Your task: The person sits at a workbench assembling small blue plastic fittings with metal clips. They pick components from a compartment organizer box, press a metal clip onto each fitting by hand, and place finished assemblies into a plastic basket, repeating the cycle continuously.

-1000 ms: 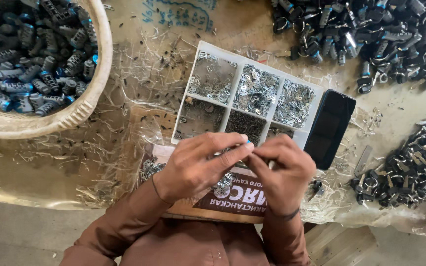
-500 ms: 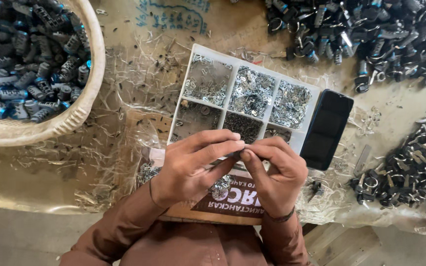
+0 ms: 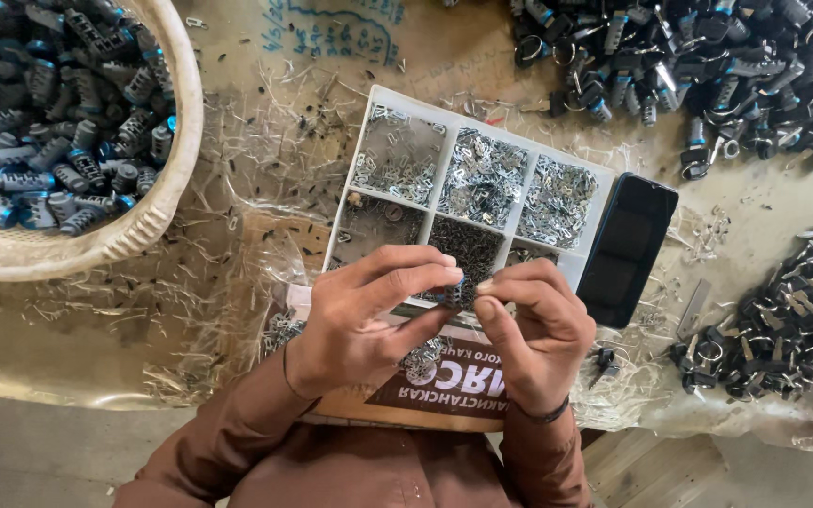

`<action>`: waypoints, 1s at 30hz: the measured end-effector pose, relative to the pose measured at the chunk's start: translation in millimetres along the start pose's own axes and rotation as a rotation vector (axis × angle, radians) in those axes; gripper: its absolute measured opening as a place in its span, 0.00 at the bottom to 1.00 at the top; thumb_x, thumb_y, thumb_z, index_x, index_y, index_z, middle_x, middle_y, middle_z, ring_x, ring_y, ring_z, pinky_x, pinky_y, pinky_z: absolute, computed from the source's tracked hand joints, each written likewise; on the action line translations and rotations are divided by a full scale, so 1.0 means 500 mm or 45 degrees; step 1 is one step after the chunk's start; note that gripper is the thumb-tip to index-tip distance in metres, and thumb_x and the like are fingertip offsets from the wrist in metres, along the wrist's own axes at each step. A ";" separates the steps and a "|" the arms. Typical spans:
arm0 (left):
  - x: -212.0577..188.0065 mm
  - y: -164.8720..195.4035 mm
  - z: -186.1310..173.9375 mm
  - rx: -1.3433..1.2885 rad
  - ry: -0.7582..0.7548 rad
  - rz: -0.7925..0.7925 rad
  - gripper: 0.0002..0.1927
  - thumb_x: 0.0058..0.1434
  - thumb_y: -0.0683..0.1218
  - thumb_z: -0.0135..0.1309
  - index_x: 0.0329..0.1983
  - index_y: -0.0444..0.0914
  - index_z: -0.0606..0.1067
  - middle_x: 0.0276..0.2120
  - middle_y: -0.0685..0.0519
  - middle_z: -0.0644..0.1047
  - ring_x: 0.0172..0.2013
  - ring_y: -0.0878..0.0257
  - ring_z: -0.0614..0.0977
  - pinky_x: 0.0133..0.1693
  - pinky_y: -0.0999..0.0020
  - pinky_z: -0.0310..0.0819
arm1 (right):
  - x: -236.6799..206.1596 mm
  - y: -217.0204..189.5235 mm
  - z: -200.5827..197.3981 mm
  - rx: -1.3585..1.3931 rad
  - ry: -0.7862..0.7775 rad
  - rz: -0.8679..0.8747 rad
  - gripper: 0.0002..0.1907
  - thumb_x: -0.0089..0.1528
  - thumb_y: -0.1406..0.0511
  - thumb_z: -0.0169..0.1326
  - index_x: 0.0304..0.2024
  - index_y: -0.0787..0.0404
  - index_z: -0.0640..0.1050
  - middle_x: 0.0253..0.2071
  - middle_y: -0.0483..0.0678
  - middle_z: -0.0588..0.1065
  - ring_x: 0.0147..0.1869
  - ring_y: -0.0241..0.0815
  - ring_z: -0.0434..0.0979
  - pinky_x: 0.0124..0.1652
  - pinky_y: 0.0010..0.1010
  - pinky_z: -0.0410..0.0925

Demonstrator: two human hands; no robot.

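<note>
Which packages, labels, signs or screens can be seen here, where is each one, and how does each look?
Black rectangular phone: dark screen, leaning on the right edge of the white plastic compartment tray.
Brown cardboard box: flat, under both hands, white lettering and a round emblem on its top.
Blue handwriting on the tan table covering: top centre, scrawled lines behind the tray.

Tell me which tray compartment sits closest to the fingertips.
The front middle compartment of the tray, filled with dark small parts; the fingertips meet just over its near edge. The back three hold shiny silver pieces.
</note>
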State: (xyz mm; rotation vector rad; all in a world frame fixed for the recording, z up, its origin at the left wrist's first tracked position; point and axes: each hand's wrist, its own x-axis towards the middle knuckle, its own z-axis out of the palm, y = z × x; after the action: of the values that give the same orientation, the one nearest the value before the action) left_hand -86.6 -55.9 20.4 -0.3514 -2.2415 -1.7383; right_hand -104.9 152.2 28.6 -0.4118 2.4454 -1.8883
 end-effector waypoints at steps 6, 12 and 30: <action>-0.002 -0.001 0.003 -0.003 0.003 0.005 0.23 0.57 0.39 0.70 0.55 0.42 0.78 0.52 0.50 0.80 0.48 0.58 0.87 0.49 0.69 0.84 | 0.007 -0.012 0.013 -0.086 0.007 0.024 0.03 0.63 0.74 0.61 0.39 0.68 0.81 0.39 0.50 0.77 0.38 0.33 0.73 0.37 0.22 0.64; -0.001 -0.003 -0.001 -0.086 -0.043 0.007 0.21 0.59 0.38 0.67 0.56 0.41 0.79 0.52 0.50 0.80 0.49 0.58 0.87 0.50 0.68 0.85 | 0.016 -0.021 0.013 -0.097 -0.012 -0.065 0.04 0.62 0.74 0.63 0.39 0.68 0.80 0.38 0.49 0.77 0.41 0.35 0.75 0.39 0.22 0.66; -0.007 -0.004 -0.003 -0.019 -0.024 0.048 0.22 0.58 0.40 0.68 0.56 0.41 0.79 0.51 0.50 0.80 0.46 0.59 0.87 0.46 0.69 0.84 | -0.009 0.006 0.004 0.099 0.056 0.032 0.03 0.65 0.71 0.61 0.40 0.66 0.83 0.40 0.49 0.78 0.35 0.31 0.75 0.33 0.20 0.66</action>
State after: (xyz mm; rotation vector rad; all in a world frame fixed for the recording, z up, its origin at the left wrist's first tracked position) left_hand -83.9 -57.7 17.8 -0.4127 -2.2211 -1.7408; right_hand -100.8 151.8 24.7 -0.3390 2.3820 -1.9958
